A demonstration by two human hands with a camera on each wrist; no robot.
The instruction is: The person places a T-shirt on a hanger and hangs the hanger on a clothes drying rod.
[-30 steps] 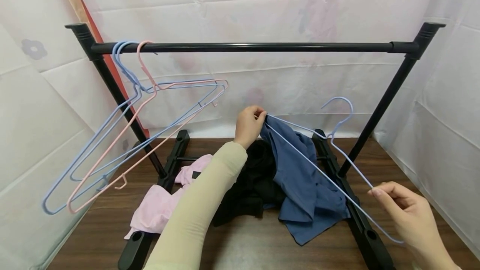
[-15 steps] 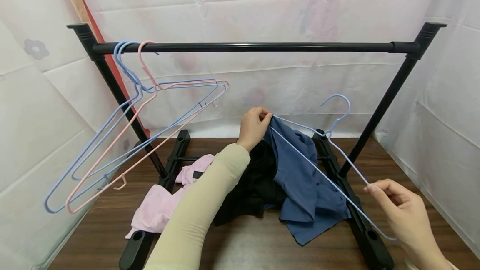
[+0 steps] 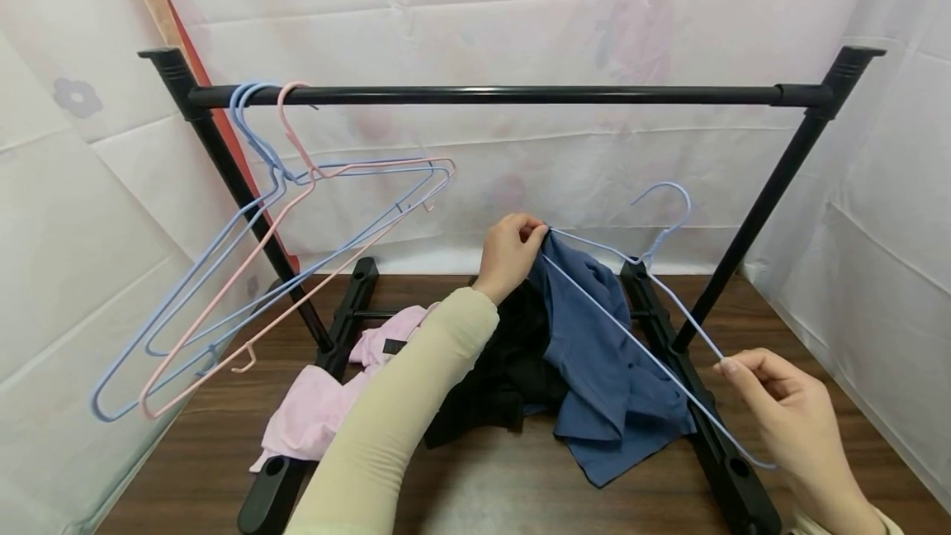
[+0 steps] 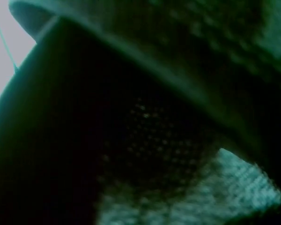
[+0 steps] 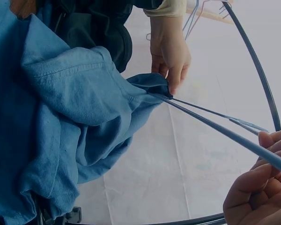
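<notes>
A dark blue garment hangs from the fingertips of my left hand, which pinches its upper edge. The far end of a light blue hanger reaches into the cloth right there; its tip is hidden. At the hanger's near end, my right hand pinches the upper wire between thumb and fingers. In the right wrist view, the hanger wires run from the right hand to the bunched blue cloth under the left hand. The left wrist view is dark and blurred, filled mostly by knit fabric.
A black rail crosses above the hands. On its left end hang blue hangers and a pink hanger. A black garment and a pink garment lie on the wooden surface between the rack's feet.
The right hand and the hanger have shifted left and slightly up. My left hand has edged right with the pinched cloth, bringing the two hands closer together.
</notes>
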